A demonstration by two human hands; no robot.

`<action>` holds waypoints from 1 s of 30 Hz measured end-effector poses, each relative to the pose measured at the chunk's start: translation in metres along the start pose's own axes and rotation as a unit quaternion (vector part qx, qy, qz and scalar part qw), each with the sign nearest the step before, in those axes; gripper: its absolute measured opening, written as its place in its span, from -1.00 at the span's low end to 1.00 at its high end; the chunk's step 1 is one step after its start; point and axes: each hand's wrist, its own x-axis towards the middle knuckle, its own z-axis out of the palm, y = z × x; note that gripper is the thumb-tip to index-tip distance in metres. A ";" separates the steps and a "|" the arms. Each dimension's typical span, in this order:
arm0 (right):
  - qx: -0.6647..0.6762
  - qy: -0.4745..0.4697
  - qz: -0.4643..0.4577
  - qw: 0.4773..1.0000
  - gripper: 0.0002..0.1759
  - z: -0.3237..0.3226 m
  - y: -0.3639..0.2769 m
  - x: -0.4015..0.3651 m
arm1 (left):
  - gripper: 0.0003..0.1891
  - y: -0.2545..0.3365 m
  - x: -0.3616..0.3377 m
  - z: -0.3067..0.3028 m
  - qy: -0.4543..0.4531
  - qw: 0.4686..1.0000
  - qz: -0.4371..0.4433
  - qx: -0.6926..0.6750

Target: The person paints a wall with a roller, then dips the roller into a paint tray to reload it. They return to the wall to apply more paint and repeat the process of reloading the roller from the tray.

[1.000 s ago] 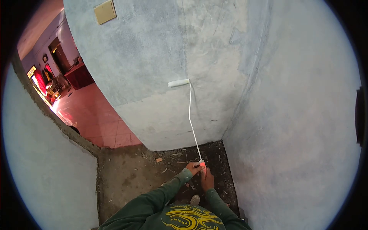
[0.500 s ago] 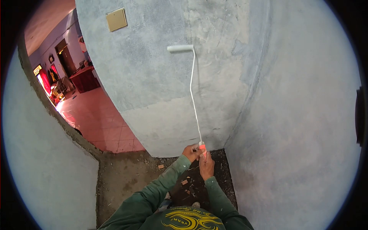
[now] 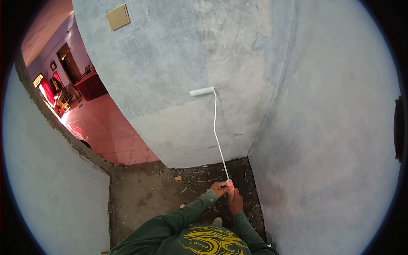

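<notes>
A paint roller (image 3: 215, 123) with a long thin white rod reaches up from my hands to the wall (image 3: 170, 131) in front. Its white sleeve (image 3: 202, 92) lies against that wall, near the lower border of a bluish painted patch. My left hand (image 3: 219, 188) is closed on the upper part of the orange-red handle (image 3: 230, 187). Just below and to the right, my right hand (image 3: 235, 202) wraps round the lower part of the same handle. Some of the grip is hidden behind my fingers.
A beige switch plate (image 3: 118, 17) sits high on the front wall. Walls rise close by on the right (image 3: 323, 140) and left (image 3: 55, 182). The rough dirt floor (image 3: 144, 195) has scattered debris. Through a doorway lies a room with a pink tiled floor (image 3: 108, 131).
The roller has moved down the wall, its sleeve now well below where it was. Both my hands have come lower and slightly right, still on the handle.
</notes>
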 end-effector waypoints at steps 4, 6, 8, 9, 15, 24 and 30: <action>-0.009 0.000 0.019 1.000 -0.69 0.001 0.016 -0.001 | -0.73 -0.007 0.005 0.007 -0.017 0.999 -0.025 -0.041; -0.010 0.000 0.020 1.000 -0.68 0.004 0.021 0.003 | -0.72 -0.011 0.010 0.007 -0.017 0.999 -0.033 -0.036; -0.001 0.003 0.026 1.000 -0.69 0.006 0.025 0.009 | -0.72 -0.016 0.017 0.006 -0.007 0.999 -0.025 -0.040; -0.001 0.004 0.025 1.000 -0.69 0.005 0.023 0.011 | -0.72 -0.016 0.020 0.005 -0.008 0.999 -0.024 -0.039; -0.014 0.007 -0.013 1.000 -0.69 0.009 0.008 0.031 | -0.73 -0.003 0.033 -0.009 -0.008 1.000 -0.018 -0.021; 0.033 0.046 -0.123 0.991 -0.73 0.003 -0.043 0.071 | -0.77 0.042 0.053 -0.037 0.009 0.999 0.030 -0.033; 0.053 0.026 -0.101 0.993 -0.71 -0.006 -0.033 0.062 | -0.75 0.041 0.048 -0.025 -0.002 0.999 0.032 -0.035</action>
